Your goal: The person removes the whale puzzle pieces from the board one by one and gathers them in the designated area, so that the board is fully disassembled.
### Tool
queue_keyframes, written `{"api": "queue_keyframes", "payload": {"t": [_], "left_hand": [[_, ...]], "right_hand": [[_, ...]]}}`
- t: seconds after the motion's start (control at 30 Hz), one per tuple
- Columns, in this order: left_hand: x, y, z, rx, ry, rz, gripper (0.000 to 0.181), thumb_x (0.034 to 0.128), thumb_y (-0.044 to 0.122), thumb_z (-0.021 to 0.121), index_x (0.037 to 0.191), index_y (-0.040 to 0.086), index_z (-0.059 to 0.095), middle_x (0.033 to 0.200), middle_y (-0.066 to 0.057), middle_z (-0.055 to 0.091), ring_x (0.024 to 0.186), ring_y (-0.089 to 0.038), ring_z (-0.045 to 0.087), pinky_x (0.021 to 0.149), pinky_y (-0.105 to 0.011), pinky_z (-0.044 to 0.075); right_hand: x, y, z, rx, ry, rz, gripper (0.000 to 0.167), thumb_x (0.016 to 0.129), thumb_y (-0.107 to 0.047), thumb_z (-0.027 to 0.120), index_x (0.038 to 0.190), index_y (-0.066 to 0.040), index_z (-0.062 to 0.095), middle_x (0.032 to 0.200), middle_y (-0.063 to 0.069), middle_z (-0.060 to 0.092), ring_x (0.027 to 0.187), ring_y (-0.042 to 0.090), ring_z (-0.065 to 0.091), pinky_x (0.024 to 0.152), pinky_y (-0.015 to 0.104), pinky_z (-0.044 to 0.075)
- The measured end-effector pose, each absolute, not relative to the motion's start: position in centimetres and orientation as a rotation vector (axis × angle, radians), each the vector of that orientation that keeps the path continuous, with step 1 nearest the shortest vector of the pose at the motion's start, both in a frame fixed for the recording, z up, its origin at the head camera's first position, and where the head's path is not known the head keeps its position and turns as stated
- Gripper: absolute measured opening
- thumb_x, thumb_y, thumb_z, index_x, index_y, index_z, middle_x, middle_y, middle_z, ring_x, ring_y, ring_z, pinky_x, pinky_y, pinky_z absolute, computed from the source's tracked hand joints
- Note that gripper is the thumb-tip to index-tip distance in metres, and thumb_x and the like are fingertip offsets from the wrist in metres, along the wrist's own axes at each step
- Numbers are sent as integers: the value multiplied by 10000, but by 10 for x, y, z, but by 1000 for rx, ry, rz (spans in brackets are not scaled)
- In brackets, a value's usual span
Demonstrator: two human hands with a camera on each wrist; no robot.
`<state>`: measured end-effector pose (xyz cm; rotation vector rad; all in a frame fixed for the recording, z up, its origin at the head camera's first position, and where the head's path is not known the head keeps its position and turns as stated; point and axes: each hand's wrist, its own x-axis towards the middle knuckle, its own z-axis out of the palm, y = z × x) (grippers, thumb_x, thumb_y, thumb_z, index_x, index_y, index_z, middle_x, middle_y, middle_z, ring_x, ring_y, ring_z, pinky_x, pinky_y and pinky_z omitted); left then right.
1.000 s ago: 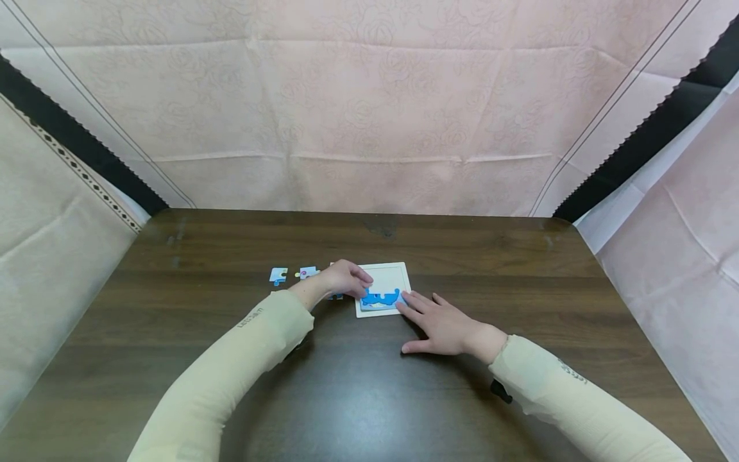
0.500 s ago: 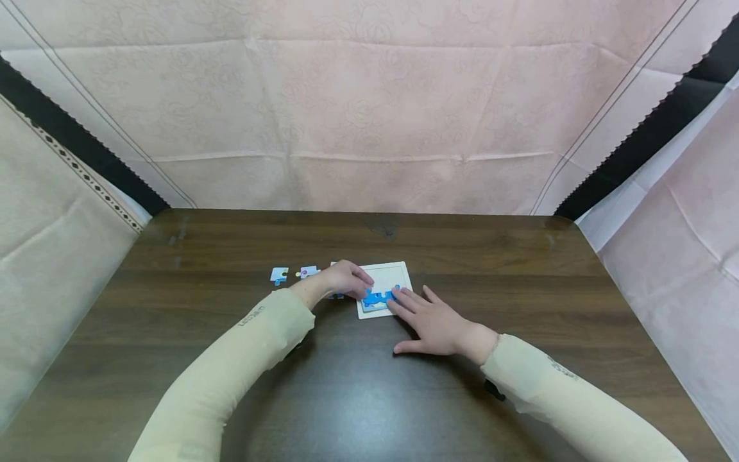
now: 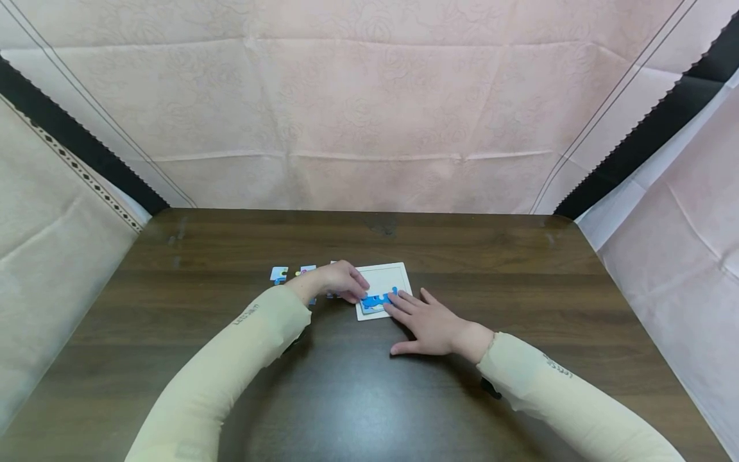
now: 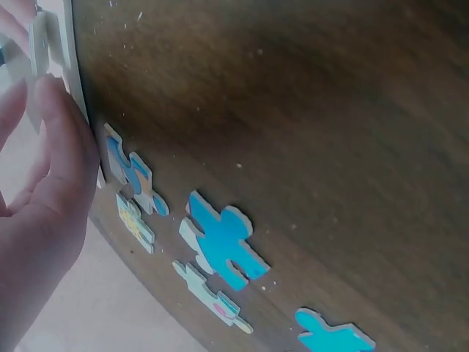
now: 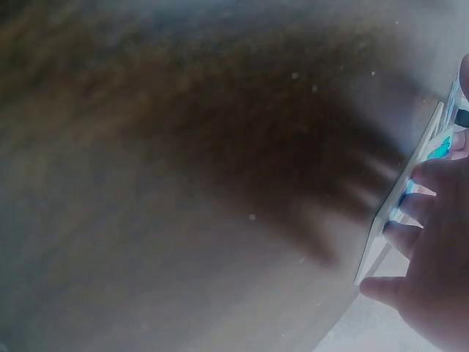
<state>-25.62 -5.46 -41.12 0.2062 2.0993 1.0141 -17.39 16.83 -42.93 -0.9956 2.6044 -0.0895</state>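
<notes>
A white puzzle tray [image 3: 385, 276] lies on the table, with joined blue jigsaw pieces [image 3: 375, 301] along its near side. My left hand [image 3: 340, 280] is over the tray's left edge, thumb at the left end of the blue pieces. In the left wrist view a gap shows between that thumb [image 4: 55, 103] and the nearest finger. With fingers spread, my right hand [image 3: 430, 325] rests its fingertips on the right part of the blue pieces and the tray's near right corner. Its fingers cover part of the picture.
Several loose jigsaw pieces lie left of the tray, including a pale blue one [image 3: 279, 274] and a bright blue one [image 4: 223, 242]. Some are partly hidden behind my left hand and wrist. Brown wooden table [image 3: 369, 398] surrounds them, with pale cloth [image 3: 369, 115] hanging behind.
My right hand has shifted left, its fingers now further over the blue pieces. The left hand has moved slightly left and nearer, uncovering a little more of the pieces' left end.
</notes>
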Motion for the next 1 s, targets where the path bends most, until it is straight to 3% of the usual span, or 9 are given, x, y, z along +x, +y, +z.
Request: {"api": "queue_keyframes", "payload": {"t": [0.23,0.53,1.0], "left_hand": [[-255,-53,-414,152,2035,1056,269,876,36,617,1132,-48,634,782,-51,662,607,-68,610,683,-214,561],[-256,-55,-417,194,2025,1061,246,877,44,613,1111,-25,640,878,-81,672,661,-94,613,738,-249,566],[-260,-90,-409,286,2083,1095,323,906,112,584,1205,-10,594,1141,-136,606,746,-123,580,802,-268,554]], "right_hand": [[-175,168,-431,-984,2597,-83,818,855,-664,451,1489,-189,247,1574,33,157,1457,246,121,1142,595,114],[-175,168,-430,-985,2593,-78,817,857,-661,451,1489,-184,249,1574,38,159,1456,247,124,1138,596,130],[-175,168,-430,-977,2581,-71,818,859,-659,449,1492,-186,237,1576,40,149,1458,242,114,1140,596,121]]}}
